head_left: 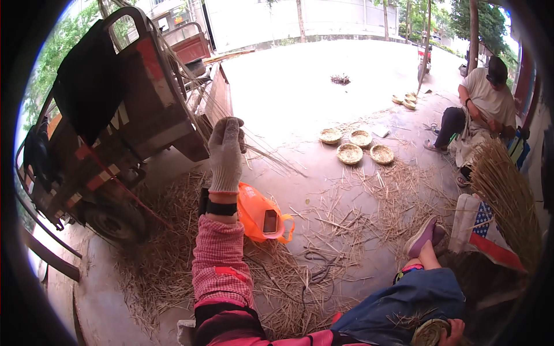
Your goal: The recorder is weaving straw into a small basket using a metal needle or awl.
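My left hand (226, 153), in a white knit glove, reaches up and forward beside the cargo vehicle's bed. Its fingers are curled closed around thin straw stalks (274, 158), which fan out to the right and run up toward the vehicle's side. In my lap, at the lower right, a small round woven straw basket (427, 333) rests on my blue apron (398, 300). My bare right hand (455, 333) grips its right rim, partly cut off by the picture's edge. A few loose straw bits lie on the apron.
An orange plastic bag (254, 210) stands beyond my left forearm. Several finished straw baskets (350, 153) sit on the floor ahead. Loose straw (283, 300) and a dark cord (317, 268) litter the ground. A seated person (487, 104) works at right, behind a tall straw bundle (505, 190).
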